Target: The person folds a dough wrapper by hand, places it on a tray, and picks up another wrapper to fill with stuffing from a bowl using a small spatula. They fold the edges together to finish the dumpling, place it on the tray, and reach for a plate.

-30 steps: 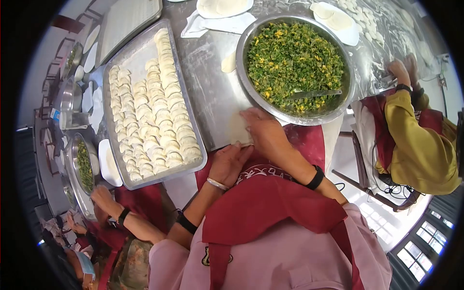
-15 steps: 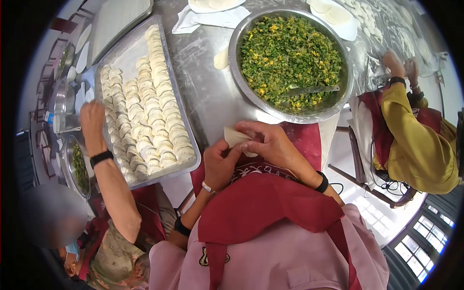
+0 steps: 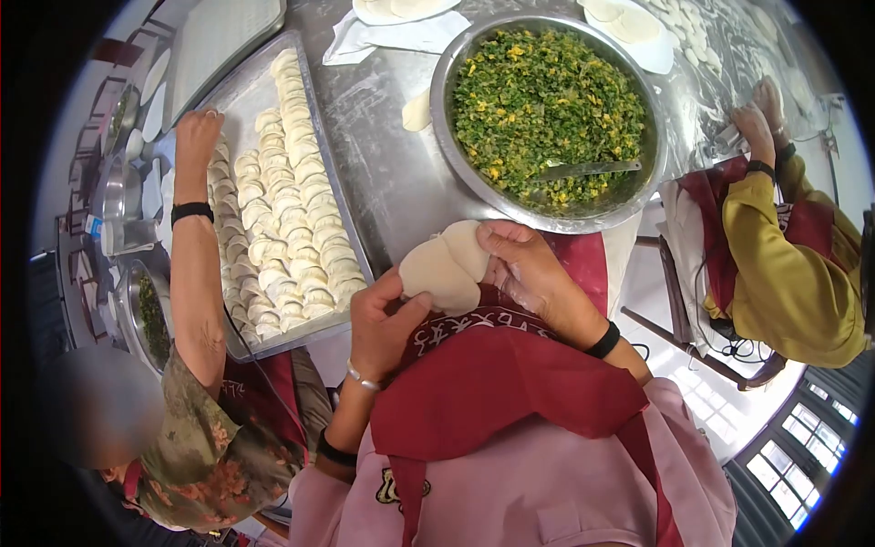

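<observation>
Two round, pale dough wrappers [image 3: 437, 272] overlap in front of my apron, held between both hands. My left hand [image 3: 383, 319] pinches the lower left edge with thumb and fingers. My right hand [image 3: 524, 272] grips the right edge of the upper wrapper. Beyond them is a large steel bowl [image 3: 440, 118] of chopped green and yellow filling [image 3: 547, 109], with a metal utensil [image 3: 591, 170] lying in it. To the left, a metal tray [image 3: 319, 128] holds rows of folded dumplings [image 3: 301, 219].
At left, a co-worker's hand [image 3: 198, 137] is over the tray's left edge. Another person in a yellow top [image 3: 784, 273] works at right. White plates of wrappers [image 3: 638, 36] and a single wrapper [image 3: 416, 111] lie on the steel table [image 3: 374, 164].
Both hands have moved apart, and the folded-looking dough between them now shows as two flat, overlapping rounds. The left co-worker's hand has moved up along the tray.
</observation>
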`<state>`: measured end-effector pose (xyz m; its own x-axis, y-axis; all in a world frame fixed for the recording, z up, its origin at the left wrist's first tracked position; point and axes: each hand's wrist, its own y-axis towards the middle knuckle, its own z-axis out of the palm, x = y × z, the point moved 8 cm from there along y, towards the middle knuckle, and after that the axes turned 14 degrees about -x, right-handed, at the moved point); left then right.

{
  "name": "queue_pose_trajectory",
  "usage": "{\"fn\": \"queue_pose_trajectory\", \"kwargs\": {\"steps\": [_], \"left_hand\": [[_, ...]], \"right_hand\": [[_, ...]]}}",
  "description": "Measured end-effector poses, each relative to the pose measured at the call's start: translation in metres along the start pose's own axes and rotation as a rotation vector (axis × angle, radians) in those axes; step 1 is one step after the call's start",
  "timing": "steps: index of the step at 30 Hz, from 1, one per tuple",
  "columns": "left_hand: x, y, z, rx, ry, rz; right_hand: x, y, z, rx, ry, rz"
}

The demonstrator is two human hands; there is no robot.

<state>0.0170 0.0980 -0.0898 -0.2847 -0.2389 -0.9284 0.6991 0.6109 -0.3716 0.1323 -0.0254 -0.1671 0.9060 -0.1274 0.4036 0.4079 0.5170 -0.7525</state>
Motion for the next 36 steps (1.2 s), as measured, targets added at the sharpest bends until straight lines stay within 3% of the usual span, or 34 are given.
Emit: {"fn": "queue_pose_trajectory", "kwargs": {"steps": [4, 7, 11, 14, 17, 20, 23, 26, 29, 32, 36], "left_hand": [[-0.004, -0.01, -0.03, -0.038, -0.353, -0.039], [-0.018, -0.012, -0.035, -0.037, -0.599, -0.1], [-0.02, -0.006, -0.028, -0.029, -0.692, -0.177], [-0.016, -0.004, -0.017, -0.019, -0.652, -0.204], [-0.014, 0.0, -0.011, -0.028, -0.553, -0.209], [-0.013, 0.007, -0.007, -0.045, -0.464, -0.177], [-0.013, 0.009, -0.007, -0.057, -0.403, -0.131], [-0.017, 0.009, -0.006, -0.07, -0.359, -0.107], [-0.018, 0.01, -0.003, -0.073, -0.287, -0.104], [-0.018, 0.01, -0.003, -0.095, -0.182, -0.089], [-0.019, 0.01, -0.005, -0.103, 0.039, -0.009]], "right_hand": [[0.006, -0.001, 0.003, -0.106, 0.179, 0.021], [0.009, -0.002, 0.001, -0.208, 0.026, -0.09], [0.024, -0.001, 0.028, -0.127, -0.126, -0.476], [0.039, 0.004, 0.033, -0.178, -0.964, -1.067], [0.042, -0.002, 0.044, -0.126, -0.978, -0.991], [0.041, -0.015, 0.059, -0.071, -1.098, -1.308], [0.04, -0.03, 0.07, -0.04, -1.176, -1.285], [0.05, -0.056, 0.079, 0.126, -0.931, -1.207], [0.029, -0.049, 0.075, 0.238, -0.7, -0.719], [0.018, -0.048, 0.08, 0.3, -0.593, -0.558], [0.014, -0.046, 0.077, 0.297, -0.586, -0.552]]}}
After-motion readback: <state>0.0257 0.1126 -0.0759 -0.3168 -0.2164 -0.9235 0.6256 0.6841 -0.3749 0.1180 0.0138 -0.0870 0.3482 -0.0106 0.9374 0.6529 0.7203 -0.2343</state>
